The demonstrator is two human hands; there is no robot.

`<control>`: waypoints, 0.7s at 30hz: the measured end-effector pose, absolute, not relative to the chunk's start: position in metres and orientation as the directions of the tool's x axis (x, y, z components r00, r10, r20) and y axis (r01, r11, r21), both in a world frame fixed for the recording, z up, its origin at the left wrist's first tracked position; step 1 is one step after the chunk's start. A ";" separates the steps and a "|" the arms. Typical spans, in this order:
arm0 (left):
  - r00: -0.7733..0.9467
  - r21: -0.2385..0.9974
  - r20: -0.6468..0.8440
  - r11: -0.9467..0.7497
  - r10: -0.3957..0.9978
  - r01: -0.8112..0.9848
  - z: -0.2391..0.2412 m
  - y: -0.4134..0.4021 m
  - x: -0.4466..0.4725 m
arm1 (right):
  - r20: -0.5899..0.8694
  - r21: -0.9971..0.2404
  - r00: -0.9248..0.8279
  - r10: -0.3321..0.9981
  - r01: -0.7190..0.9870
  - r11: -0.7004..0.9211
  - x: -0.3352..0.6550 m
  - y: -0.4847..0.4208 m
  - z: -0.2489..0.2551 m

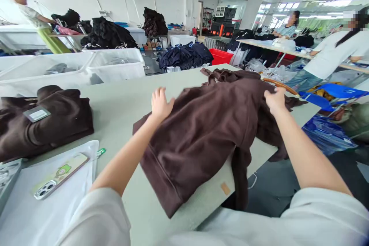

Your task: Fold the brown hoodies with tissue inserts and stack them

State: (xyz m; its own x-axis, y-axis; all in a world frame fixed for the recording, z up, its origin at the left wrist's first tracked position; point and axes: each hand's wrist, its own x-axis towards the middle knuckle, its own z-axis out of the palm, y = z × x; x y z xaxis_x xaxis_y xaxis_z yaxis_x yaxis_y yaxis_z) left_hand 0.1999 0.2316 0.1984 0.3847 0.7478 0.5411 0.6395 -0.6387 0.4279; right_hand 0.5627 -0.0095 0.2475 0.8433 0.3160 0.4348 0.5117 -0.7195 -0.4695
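A dark brown sweatshirt (201, 127) lies spread on the pale table (129, 96), its wide hem band towards the near left. One sleeve (241, 177) hangs over the table's near edge. My left hand (161, 104) is over the garment's left edge, thumb and fingers apart, with nothing in it. Above the right part of the sweatshirt is my right hand (275, 102), thumb apart from the bent fingers; no cloth shows between them. Whether its fingertips touch the fabric is hard to see.
Folded brown garments with a tag (37, 113) lie at the left, near a phone (60, 175) on white plastic bags (86, 184). White bins (115, 65), a navy clothing pile (184, 55) and a red crate (220, 57) stand beyond. Other people work at left and right.
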 end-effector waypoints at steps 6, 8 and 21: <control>0.167 0.463 0.017 -0.156 0.986 0.873 0.030 0.156 0.099 | 0.107 -0.389 0.869 0.484 0.484 -0.784 0.525 -0.087 0.059; 0.174 0.598 -0.100 -0.081 0.980 0.798 0.011 0.129 0.088 | 0.151 -0.238 0.844 0.515 0.537 -0.810 0.506 -0.089 0.021; 0.014 0.673 -0.279 0.185 0.960 0.716 0.040 0.113 -0.002 | 0.184 -0.092 0.526 0.830 0.850 -0.519 0.397 -0.076 0.011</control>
State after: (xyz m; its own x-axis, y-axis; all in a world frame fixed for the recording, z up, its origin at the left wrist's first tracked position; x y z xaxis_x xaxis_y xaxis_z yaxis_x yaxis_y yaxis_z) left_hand -0.0024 0.1132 0.0399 0.0137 0.9602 -0.2789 0.7161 0.1853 0.6730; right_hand 0.3966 -0.0755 0.0112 0.5262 0.8302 0.1841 0.8501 -0.5186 -0.0916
